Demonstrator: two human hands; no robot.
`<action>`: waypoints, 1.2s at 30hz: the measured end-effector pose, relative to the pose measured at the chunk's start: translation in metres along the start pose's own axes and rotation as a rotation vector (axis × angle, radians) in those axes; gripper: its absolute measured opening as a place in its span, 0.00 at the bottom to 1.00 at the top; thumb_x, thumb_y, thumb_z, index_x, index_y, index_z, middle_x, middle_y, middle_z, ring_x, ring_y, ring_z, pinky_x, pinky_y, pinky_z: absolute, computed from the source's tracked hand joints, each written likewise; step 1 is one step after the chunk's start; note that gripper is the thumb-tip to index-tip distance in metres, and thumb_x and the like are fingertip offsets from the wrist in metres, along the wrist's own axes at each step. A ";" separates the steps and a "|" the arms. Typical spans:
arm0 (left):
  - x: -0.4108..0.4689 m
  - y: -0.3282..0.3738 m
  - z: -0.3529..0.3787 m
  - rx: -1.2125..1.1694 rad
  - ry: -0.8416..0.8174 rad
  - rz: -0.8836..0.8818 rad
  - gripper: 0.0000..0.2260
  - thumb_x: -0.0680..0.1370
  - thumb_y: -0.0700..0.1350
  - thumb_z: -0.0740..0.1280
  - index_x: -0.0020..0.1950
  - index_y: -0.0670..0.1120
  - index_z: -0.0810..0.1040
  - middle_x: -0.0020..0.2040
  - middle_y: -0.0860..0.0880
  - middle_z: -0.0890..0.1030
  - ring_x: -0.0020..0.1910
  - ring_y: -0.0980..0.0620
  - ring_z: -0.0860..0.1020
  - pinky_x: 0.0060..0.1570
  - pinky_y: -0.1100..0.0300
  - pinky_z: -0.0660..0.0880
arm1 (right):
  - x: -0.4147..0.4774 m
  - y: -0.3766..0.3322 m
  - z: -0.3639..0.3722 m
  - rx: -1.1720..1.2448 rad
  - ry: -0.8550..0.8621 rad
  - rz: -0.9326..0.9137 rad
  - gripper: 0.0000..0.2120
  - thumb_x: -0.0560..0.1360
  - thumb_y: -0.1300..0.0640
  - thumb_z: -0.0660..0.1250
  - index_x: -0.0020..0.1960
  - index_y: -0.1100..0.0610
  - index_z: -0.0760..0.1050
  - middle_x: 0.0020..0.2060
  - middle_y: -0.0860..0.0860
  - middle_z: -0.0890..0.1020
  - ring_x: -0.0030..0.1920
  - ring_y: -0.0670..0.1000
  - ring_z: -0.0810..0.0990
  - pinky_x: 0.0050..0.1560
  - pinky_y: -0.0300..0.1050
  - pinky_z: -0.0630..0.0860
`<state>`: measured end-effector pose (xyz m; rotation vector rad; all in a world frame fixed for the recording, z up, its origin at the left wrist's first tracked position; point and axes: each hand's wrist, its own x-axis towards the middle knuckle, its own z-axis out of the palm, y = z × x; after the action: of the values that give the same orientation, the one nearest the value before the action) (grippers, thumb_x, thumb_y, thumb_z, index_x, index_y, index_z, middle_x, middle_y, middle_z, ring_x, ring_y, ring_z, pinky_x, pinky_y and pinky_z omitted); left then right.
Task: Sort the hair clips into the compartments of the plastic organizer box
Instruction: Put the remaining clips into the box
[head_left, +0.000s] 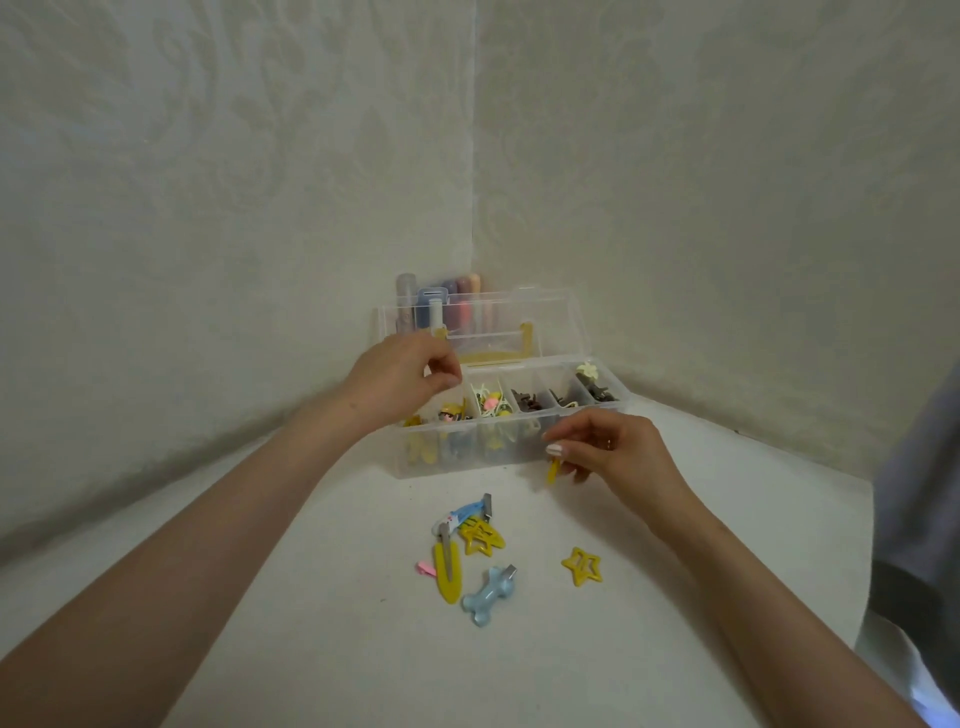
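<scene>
Both bare forearms reach forward. The left hand (410, 371) hangs raised, fingers curled toward the thumb, any contents hidden. The right hand (613, 452), lower, pinches a small yellow hair clip (554, 470) between thumb and fingertips.

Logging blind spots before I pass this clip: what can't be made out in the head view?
Head view throughout.
What the left hand holds, if anything: hidden by its own curled fingers.
The yellow clip: upper part covered by the right hand pinching it.
The bottles: blurred behind the clear lid.
The dark clips in the right compartments: too small to identify.
The grey fabric: cut off by the right edge.
</scene>
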<state>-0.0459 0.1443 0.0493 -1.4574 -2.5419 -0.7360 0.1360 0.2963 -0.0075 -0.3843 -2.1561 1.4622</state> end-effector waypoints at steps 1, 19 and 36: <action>-0.004 0.005 -0.002 -0.049 0.049 0.008 0.04 0.76 0.44 0.66 0.46 0.47 0.80 0.40 0.56 0.76 0.34 0.61 0.69 0.41 0.61 0.65 | -0.001 -0.002 -0.001 0.088 -0.002 0.014 0.05 0.70 0.67 0.71 0.41 0.59 0.80 0.30 0.51 0.82 0.31 0.48 0.80 0.33 0.38 0.76; -0.046 0.063 0.036 -0.463 -0.187 0.004 0.09 0.77 0.48 0.65 0.40 0.47 0.79 0.34 0.57 0.80 0.27 0.64 0.71 0.33 0.66 0.70 | -0.004 -0.012 -0.004 0.255 -0.036 0.030 0.07 0.66 0.70 0.72 0.39 0.59 0.78 0.30 0.51 0.80 0.32 0.48 0.78 0.35 0.34 0.74; -0.038 0.045 0.016 -0.605 -0.079 -0.125 0.04 0.76 0.40 0.66 0.43 0.45 0.81 0.38 0.50 0.83 0.31 0.66 0.75 0.31 0.72 0.71 | 0.004 0.022 -0.033 -0.783 0.188 0.322 0.11 0.68 0.46 0.72 0.49 0.47 0.80 0.47 0.48 0.79 0.53 0.52 0.75 0.47 0.43 0.67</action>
<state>0.0144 0.1409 0.0386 -1.4937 -2.6115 -1.6049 0.1500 0.3321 -0.0175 -1.1298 -2.5051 0.6084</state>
